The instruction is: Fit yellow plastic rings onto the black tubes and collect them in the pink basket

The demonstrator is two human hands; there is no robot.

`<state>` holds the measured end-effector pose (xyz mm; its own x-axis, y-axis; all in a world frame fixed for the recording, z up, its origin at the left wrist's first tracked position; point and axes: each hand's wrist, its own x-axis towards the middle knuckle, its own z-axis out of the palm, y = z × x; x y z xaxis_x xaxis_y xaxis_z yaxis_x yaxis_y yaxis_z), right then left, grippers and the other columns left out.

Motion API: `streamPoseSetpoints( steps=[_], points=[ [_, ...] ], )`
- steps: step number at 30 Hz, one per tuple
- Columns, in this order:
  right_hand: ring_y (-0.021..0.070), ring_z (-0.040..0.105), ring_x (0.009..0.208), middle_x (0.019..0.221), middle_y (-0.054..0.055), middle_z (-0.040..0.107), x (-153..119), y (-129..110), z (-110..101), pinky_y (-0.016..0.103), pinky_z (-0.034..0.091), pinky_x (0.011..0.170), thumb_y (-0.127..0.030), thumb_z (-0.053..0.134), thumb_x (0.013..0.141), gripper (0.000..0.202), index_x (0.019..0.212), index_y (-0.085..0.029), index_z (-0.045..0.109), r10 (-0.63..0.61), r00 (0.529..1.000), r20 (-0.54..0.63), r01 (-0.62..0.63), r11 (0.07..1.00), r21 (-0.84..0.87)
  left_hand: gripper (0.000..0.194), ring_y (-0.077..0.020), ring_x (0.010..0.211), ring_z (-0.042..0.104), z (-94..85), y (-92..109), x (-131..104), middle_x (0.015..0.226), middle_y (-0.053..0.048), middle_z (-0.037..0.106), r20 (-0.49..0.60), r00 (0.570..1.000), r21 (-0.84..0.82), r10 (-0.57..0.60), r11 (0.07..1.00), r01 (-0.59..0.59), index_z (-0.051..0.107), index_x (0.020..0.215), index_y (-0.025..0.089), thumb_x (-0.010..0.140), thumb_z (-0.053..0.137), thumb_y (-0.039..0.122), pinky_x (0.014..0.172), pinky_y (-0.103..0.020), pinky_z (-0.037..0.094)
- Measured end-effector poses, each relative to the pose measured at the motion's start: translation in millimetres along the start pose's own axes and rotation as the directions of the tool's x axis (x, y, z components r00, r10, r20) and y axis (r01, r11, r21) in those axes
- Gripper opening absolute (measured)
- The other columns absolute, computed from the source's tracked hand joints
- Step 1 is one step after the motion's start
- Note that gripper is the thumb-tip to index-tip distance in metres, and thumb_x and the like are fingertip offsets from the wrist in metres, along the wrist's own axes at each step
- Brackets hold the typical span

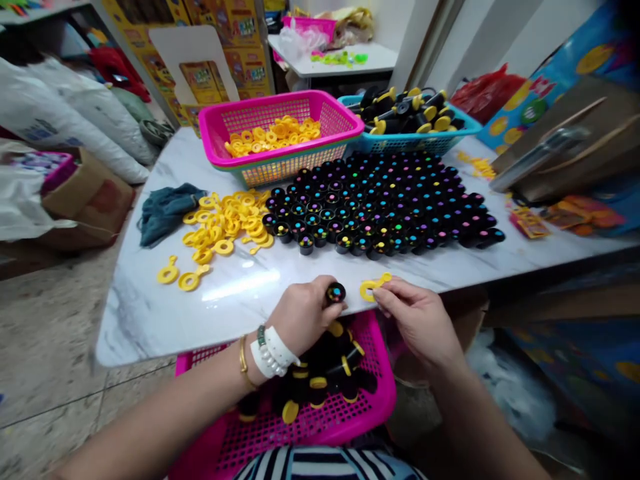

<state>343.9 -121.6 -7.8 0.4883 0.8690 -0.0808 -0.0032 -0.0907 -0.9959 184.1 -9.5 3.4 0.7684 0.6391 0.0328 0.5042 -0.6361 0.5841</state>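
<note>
My left hand point(305, 313) is closed around a small black cylinder point(336, 292), its open end facing up with coloured bits inside. In my right hand point(420, 313) a yellow plastic ring with a tab point(369, 289) is pinched between thumb and fingers, a short gap away from the cylinder. Both hands are above the table's front edge. Beyond them, many black cylinders point(380, 200) stand upright in a dense block. To their left lies a loose pile of yellow rings point(225, 223), with two lying apart nearer the front. Below my hands, a pink basket point(385, 400) holds black cylinders with yellow ends.
On the marble-patterned table point(145, 313), a pink basket of yellow rings point(280, 157) and a blue basket of black-and-yellow pieces point(420, 143) stand at the back. A dark green cloth point(167, 212) lies left. A brown paper bag point(570, 147) stands right. Cartons and sacks surround the table.
</note>
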Motion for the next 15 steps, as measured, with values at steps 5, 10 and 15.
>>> streamPoseSetpoints(
  steps=[5, 10, 15],
  points=[
    [0.0075, 0.052, 0.049, 0.064, -0.002, 0.063, 4, -7, 36, 0.019, 0.041, 0.046, -0.030, 0.078, 0.074, 0.023, 0.092, -0.018, 0.070, 0.178, 0.956, 0.234, -0.217, 0.964, 0.151, 0.021, -0.0112, 0.053, 0.060, -13.5, -20, -26, 0.065, 0.002, 0.067, -0.088, 0.995, -0.047, -0.036, 0.998, 0.032, 0.064, 0.095, 0.017, 0.076, 0.072, 0.023, 0.052, -0.019, 0.040],
    [0.0049, 0.048, 0.036, 0.053, -0.006, 0.059, 11, -15, 57, 0.014, 0.034, 0.034, -0.031, 0.078, 0.073, 0.023, 0.080, -0.018, 0.060, 0.208, 0.953, 0.221, -0.219, 0.975, 0.028, 0.020, -0.0108, 0.056, 0.061, -8.0, -22, -28, 0.068, 0.002, 0.068, -0.118, 0.992, -0.137, -0.048, 0.990, 0.032, 0.066, 0.096, 0.017, 0.077, 0.071, 0.022, 0.054, -0.019, 0.042],
    [0.0063, 0.046, 0.032, 0.044, -0.007, 0.056, 18, -14, 63, 0.015, 0.034, 0.033, -0.032, 0.077, 0.074, 0.027, 0.077, -0.019, 0.054, 0.204, 0.963, 0.178, -0.212, 0.977, 0.029, 0.015, -0.0126, 0.060, 0.063, -7.4, -22, -27, 0.071, 0.000, 0.069, -0.078, 0.996, -0.190, -0.052, 0.981, 0.037, 0.066, 0.093, 0.016, 0.080, 0.067, 0.024, 0.055, -0.020, 0.042]
  ],
)
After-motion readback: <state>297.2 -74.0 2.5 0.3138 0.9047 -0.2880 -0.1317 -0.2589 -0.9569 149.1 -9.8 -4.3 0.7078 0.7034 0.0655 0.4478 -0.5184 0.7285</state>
